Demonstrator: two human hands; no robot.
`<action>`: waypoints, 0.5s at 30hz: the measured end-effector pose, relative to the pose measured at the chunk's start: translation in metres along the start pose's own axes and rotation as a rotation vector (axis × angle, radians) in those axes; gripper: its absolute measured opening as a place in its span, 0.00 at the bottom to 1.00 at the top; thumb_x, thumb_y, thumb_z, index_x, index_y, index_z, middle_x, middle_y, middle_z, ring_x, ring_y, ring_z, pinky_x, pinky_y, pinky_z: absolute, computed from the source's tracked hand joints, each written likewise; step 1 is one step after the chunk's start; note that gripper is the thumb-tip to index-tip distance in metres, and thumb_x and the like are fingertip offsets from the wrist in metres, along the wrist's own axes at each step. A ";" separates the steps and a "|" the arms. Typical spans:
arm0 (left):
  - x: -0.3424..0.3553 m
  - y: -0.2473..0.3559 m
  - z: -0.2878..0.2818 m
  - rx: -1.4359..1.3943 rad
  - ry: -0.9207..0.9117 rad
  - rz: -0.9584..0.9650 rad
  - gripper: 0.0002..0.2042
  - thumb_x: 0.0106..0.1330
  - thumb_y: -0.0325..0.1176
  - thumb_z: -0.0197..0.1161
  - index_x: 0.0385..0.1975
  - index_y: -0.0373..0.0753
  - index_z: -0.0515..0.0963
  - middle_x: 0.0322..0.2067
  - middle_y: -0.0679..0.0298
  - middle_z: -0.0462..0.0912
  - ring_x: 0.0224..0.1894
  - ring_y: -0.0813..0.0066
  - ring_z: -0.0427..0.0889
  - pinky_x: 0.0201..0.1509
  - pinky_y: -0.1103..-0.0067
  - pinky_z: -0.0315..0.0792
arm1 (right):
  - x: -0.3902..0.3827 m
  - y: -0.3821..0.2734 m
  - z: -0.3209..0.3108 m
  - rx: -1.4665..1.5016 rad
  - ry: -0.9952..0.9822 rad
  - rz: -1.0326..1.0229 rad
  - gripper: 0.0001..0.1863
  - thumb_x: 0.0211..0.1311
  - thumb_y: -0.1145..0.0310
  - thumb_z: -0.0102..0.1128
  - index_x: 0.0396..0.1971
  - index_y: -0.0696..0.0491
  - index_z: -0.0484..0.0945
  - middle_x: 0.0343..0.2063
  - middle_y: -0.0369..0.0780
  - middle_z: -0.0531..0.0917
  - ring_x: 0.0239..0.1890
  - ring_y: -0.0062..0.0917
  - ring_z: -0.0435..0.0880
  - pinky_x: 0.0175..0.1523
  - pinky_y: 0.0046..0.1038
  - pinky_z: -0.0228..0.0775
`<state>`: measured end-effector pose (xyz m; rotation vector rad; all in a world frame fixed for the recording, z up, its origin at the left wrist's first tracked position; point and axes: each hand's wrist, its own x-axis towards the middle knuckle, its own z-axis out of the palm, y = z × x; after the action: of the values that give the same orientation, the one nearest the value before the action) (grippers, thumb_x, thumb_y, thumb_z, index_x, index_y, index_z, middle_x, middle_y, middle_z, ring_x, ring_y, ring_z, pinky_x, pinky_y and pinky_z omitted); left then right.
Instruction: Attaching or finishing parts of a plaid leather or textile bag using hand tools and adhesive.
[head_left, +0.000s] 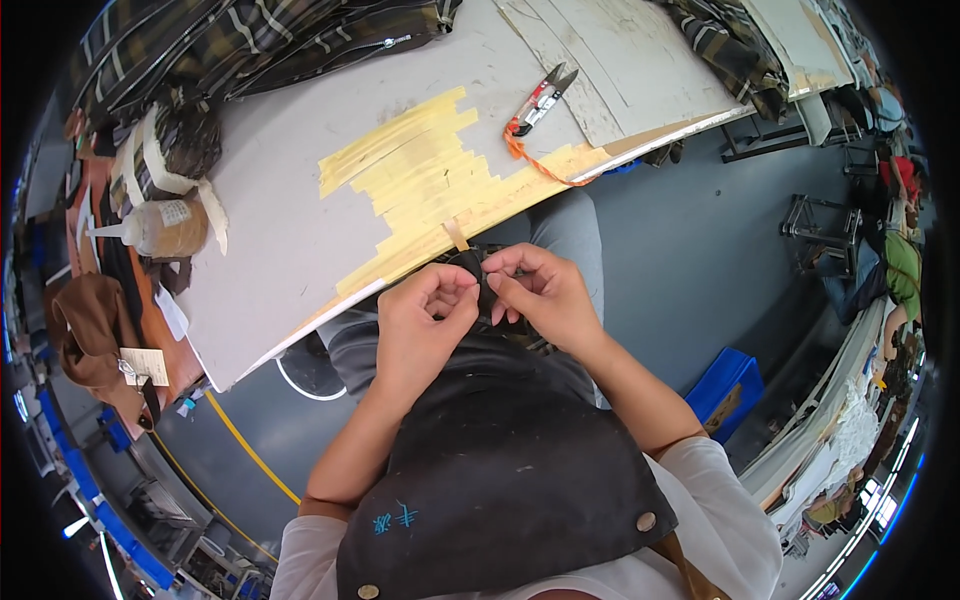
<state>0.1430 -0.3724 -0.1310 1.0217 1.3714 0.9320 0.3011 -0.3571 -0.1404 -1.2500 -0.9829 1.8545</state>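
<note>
The small dark folded fabric piece (482,285) sits pinched between both hands just off the near edge of the grey worktable (280,240), its long axis running away from the person. The left hand (420,325) and right hand (545,295) meet fingertip to fingertip on it (equally near). The cloth looks soft and matte; a dark apron (500,470) drapes below.

Both bare forearms came up from the lower edge and met in front of the body. The left hand (425,315) curled its fingers inward, thumb and forefinger pinched. The right hand (545,295) mirrored it, fingertips pressed close, the two hands nearly touching.
</note>
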 end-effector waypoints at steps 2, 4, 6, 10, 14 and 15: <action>-0.002 0.002 0.000 0.002 -0.011 -0.008 0.04 0.53 0.22 0.61 0.27 0.30 0.75 0.21 0.66 0.78 0.23 0.86 0.75 0.27 0.88 0.71 | 0.000 0.000 -0.001 0.007 -0.007 0.003 0.07 0.58 0.75 0.53 0.37 0.60 0.73 0.30 0.35 0.78 0.22 0.15 0.78 0.24 0.15 0.66; -0.001 0.004 0.001 0.022 -0.012 -0.002 0.04 0.53 0.23 0.61 0.27 0.30 0.76 0.21 0.66 0.78 0.22 0.86 0.75 0.27 0.88 0.71 | -0.001 0.000 -0.002 0.011 -0.015 0.005 0.08 0.59 0.75 0.53 0.37 0.60 0.73 0.30 0.35 0.78 0.23 0.15 0.78 0.24 0.15 0.66; 0.000 0.005 0.001 0.042 -0.012 0.004 0.03 0.53 0.23 0.61 0.27 0.31 0.76 0.21 0.66 0.78 0.22 0.86 0.75 0.27 0.88 0.71 | -0.001 0.000 -0.003 0.012 -0.031 0.005 0.08 0.59 0.74 0.52 0.38 0.59 0.73 0.30 0.35 0.78 0.23 0.15 0.78 0.25 0.15 0.66; 0.001 0.017 0.001 0.154 -0.051 0.022 0.02 0.54 0.22 0.60 0.26 0.31 0.76 0.20 0.66 0.78 0.22 0.87 0.74 0.27 0.89 0.70 | -0.002 -0.001 -0.002 0.005 -0.033 0.001 0.08 0.59 0.74 0.53 0.38 0.59 0.73 0.29 0.35 0.78 0.23 0.15 0.78 0.25 0.15 0.66; 0.005 0.016 0.000 0.101 -0.078 -0.037 0.02 0.54 0.22 0.60 0.25 0.31 0.76 0.19 0.69 0.76 0.22 0.89 0.72 0.26 0.90 0.68 | -0.002 -0.004 -0.001 0.009 -0.022 -0.010 0.06 0.59 0.74 0.53 0.35 0.59 0.73 0.28 0.34 0.77 0.23 0.16 0.78 0.25 0.15 0.66; 0.005 0.014 0.000 0.103 -0.078 -0.037 0.02 0.54 0.22 0.60 0.25 0.31 0.76 0.19 0.69 0.76 0.22 0.89 0.72 0.26 0.90 0.68 | -0.002 -0.004 -0.001 0.004 -0.014 -0.023 0.05 0.58 0.74 0.54 0.34 0.59 0.73 0.27 0.34 0.77 0.23 0.16 0.78 0.25 0.15 0.66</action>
<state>0.1439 -0.3636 -0.1196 1.0960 1.3796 0.7927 0.3035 -0.3567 -0.1361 -1.2200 -0.9969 1.8485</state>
